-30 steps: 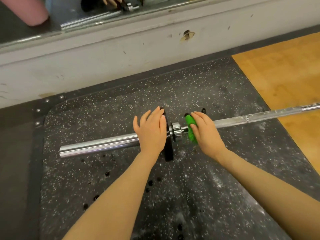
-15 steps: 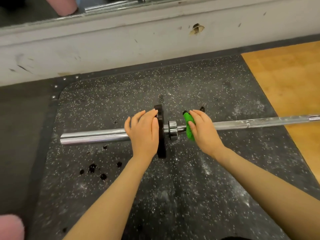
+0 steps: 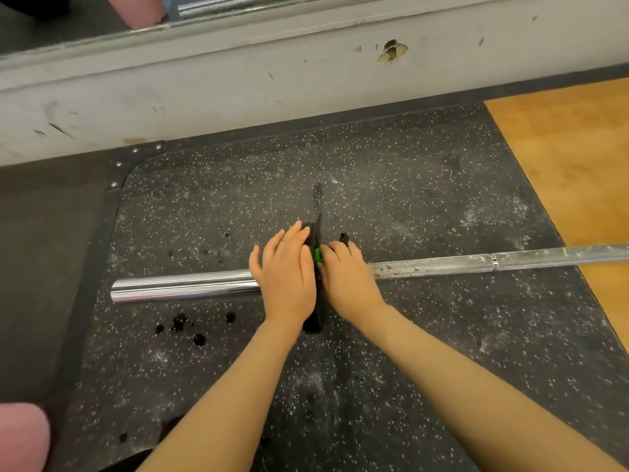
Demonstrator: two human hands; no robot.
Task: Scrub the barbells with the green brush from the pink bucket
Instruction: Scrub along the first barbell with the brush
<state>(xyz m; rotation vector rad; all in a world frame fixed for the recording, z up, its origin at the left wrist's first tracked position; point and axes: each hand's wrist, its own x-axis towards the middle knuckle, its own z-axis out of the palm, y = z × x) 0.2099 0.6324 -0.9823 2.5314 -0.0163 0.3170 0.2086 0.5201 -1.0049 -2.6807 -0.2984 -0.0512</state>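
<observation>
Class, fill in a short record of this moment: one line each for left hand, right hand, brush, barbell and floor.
left hand: rests on the barbell sleeve, fingers straight
right hand: grips the green brush
green brush: pressed against the bar beside the black plate
barbell: lies across the speckled mat
speckled mat: dark wet spots, white dust

Single head-worn view, close above the speckled mat (image 3: 408,206), angled forward and down toward the wall base (image 3: 238,80).

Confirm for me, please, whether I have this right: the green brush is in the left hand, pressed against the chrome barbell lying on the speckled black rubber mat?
Not quite: the head view shows the green brush in the right hand, not the left. The left hand rests flat on the chrome barbell. The rest holds.
</observation>
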